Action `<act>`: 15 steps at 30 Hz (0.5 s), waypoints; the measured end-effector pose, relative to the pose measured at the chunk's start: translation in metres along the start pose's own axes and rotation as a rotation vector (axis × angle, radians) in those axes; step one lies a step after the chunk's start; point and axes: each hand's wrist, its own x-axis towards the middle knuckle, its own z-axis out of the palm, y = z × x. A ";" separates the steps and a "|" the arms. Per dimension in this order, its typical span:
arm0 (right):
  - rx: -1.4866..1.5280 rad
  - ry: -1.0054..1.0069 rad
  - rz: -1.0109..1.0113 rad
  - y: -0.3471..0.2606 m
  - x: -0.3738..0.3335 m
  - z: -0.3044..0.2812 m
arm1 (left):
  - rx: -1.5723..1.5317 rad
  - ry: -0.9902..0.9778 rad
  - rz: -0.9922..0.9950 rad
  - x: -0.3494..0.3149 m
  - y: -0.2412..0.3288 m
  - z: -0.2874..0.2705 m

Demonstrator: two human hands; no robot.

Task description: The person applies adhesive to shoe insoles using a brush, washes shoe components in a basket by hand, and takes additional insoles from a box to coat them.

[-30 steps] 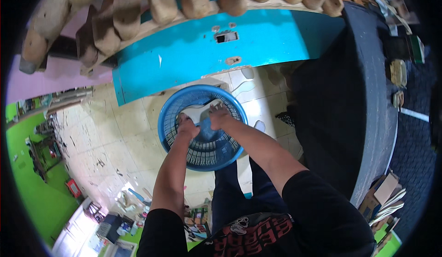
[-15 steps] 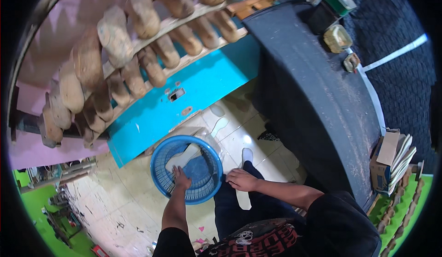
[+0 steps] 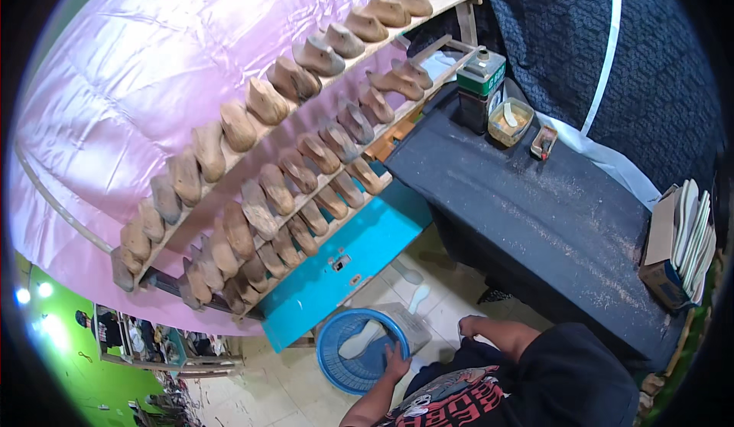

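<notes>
At the near right rim of the round blue plastic basket [image 3: 325, 370], my left hand [image 3: 396, 362] touches the edge with its fingers stretched and a little apart. A pale, sole-shaped piece [image 3: 361, 340] lies inside the basket, beyond that hand. My right hand [image 3: 472, 326] is at my leg, right of the basket. Its fingers look curled, and whatever they may hold is hidden. Another pale sole-shaped piece [image 3: 418, 298] lies on the tiled floor behind the basket.
Tiered racks with several wooden shoe lasts [image 3: 260, 209] stand ahead on the left, above a turquoise panel [image 3: 321, 305]. A black-covered table [image 3: 535, 220] on the right bears a can [image 3: 482, 75], a tub [image 3: 510, 121] and a box of pale sheets [image 3: 673, 251].
My view has tilted up, showing more of the racks and table. My left hand has left the basket's inside for its near right rim. My right hand has moved off a pale piece at my thigh.
</notes>
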 end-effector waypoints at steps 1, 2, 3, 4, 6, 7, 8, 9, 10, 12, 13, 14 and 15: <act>-0.004 0.016 -0.004 0.002 -0.006 -0.013 | 0.041 -0.006 0.066 -0.002 0.005 -0.002; 0.263 0.112 -0.041 0.006 -0.018 -0.016 | 0.040 0.004 0.067 -0.005 0.000 -0.004; 0.531 0.206 -0.075 0.010 -0.032 -0.017 | 0.036 0.002 0.082 -0.002 -0.009 -0.012; 0.525 0.274 -0.044 0.016 -0.047 -0.019 | 0.035 -0.005 0.108 0.004 -0.016 -0.017; 0.447 0.327 0.041 0.038 -0.062 -0.014 | -0.031 -0.023 0.075 0.015 -0.031 -0.027; 0.369 0.359 0.123 0.053 -0.066 -0.006 | -0.100 -0.047 0.023 0.021 -0.037 -0.036; 0.360 0.418 0.231 0.072 -0.069 0.009 | -0.083 -0.064 0.048 0.026 -0.039 -0.047; 0.350 0.467 0.337 0.081 -0.072 0.030 | -0.164 -0.137 -0.047 0.026 -0.044 -0.055; 0.365 0.463 0.345 0.075 -0.078 0.049 | -0.249 -0.203 -0.157 0.020 -0.055 -0.060; 0.677 0.518 0.612 0.066 -0.096 0.079 | -0.213 -0.208 -0.150 0.014 -0.085 -0.065; 0.641 0.415 0.583 0.058 -0.100 0.093 | -0.185 -0.202 -0.135 0.019 -0.098 -0.069; 0.609 0.318 0.554 0.050 -0.099 0.114 | -0.008 -0.194 0.031 0.019 -0.123 -0.069; 0.506 0.391 0.489 0.034 -0.101 0.133 | 0.154 -0.176 0.187 0.017 -0.141 -0.068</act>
